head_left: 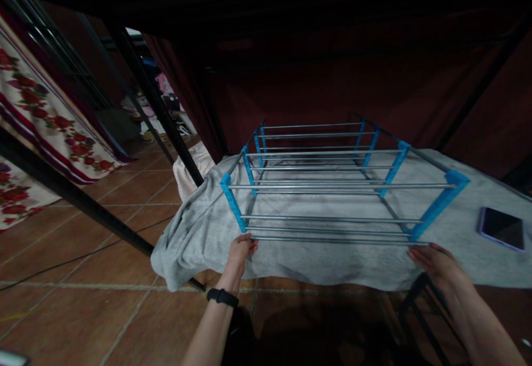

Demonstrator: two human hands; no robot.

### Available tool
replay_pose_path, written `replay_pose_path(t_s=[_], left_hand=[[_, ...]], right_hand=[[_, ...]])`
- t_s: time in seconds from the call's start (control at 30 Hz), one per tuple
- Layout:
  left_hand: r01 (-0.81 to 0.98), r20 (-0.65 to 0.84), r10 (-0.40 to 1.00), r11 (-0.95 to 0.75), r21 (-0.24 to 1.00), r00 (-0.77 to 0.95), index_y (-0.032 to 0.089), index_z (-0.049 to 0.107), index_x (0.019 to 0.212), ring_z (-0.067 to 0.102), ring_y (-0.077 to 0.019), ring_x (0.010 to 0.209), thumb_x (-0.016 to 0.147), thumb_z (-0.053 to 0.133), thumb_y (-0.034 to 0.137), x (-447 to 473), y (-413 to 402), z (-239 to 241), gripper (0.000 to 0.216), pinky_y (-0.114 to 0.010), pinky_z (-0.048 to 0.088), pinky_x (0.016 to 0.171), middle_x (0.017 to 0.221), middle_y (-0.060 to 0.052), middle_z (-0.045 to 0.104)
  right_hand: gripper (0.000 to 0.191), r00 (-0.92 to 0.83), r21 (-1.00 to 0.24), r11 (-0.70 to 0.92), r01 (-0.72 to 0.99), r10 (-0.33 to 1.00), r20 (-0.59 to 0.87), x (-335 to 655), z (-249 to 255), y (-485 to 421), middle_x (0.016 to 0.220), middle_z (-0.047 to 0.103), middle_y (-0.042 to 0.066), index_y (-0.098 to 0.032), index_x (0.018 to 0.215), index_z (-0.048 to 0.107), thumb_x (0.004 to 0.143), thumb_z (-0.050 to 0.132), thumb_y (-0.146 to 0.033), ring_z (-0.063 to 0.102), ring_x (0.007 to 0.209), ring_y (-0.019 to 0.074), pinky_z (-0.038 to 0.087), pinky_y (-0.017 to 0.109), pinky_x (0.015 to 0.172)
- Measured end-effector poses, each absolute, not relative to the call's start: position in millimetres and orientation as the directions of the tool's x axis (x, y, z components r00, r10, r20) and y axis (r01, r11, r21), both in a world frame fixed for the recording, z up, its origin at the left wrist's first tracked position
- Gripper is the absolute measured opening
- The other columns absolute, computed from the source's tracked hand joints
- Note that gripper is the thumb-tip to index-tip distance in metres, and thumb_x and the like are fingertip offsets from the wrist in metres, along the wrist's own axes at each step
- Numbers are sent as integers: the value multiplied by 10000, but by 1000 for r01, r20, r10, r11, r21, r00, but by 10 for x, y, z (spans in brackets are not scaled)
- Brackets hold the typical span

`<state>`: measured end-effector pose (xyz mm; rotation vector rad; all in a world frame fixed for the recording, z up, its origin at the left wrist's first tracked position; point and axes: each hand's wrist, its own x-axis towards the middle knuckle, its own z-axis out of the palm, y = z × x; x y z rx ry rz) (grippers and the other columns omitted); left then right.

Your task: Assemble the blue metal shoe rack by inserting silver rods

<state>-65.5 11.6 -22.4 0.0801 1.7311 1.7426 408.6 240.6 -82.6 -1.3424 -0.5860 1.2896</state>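
A rack frame (pixel 310 187) of grey metal tubes and blue plastic connectors lies on a grey blanket. Along its front lower edge a thin metal tube (pixel 332 240) runs between my hands. My left hand (pixel 241 248), below a wrist with a black band, is closed around the tube's left end, close to the front left blue connector (pixel 233 204). At the other end, my right hand (pixel 432 259) pinches the tube beside the front right connector (pixel 440 202). The fingertips of both hands are partly hidden.
The blanket (pixel 195 227) covers a raised bed with dark metal posts (pixel 162 100). A phone (pixel 502 227) lies at the right. Dark red curtains (pixel 291 94) hang behind, a floral curtain (pixel 54 116) at left. A cable (pixel 91 254) crosses the tiled floor; a dark stool (pixel 419 299) stands below.
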Motion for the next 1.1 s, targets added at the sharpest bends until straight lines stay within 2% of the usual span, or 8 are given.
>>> replay_pose_path(t_s=[0.13,0.33,0.7,0.9,1.1], left_hand=[[-421,-407,505,93,902,-761,88,617,861,683,-171,634,733,582,-39,-668,90,-192,184,-287,572,623,673,-74,653],[-443,-402,513,48,895,-758,104,598,942,676,-127,646,782,526,-34,-663,150,-161,223,-248,574,664,715,-64,663],[-506,-470,482,64,860,-739,118,561,973,690,-157,624,768,577,-17,-621,127,-148,246,-261,568,586,752,-77,669],[-529,-477,499,45,848,-723,152,504,1057,709,-168,658,804,541,-10,-607,118,-122,302,-300,595,640,765,-51,660],[-549,-494,525,59,834,-694,140,465,1091,709,-180,640,809,485,-37,-580,135,-121,334,-315,601,639,731,-54,648]], right_hand=[[489,293,-907,-269,-323,883,-366,4077,-789,2418,729,633,9,-221,1007,451,641,606,64,662,606,159,597,278,606],[476,296,-911,-245,-331,890,-347,4064,-753,2403,726,635,21,-211,994,461,632,626,51,659,610,162,600,272,612],[454,281,-906,-277,-320,886,-370,4038,-768,2383,738,623,9,-204,979,497,617,636,32,665,641,154,598,245,642],[465,273,-909,-241,-340,899,-341,4023,-765,2370,759,636,18,-206,980,485,613,666,14,674,678,167,605,284,680],[449,269,-897,-298,-328,880,-391,4002,-753,2356,734,628,14,-207,982,473,627,632,18,656,616,148,586,241,659]])
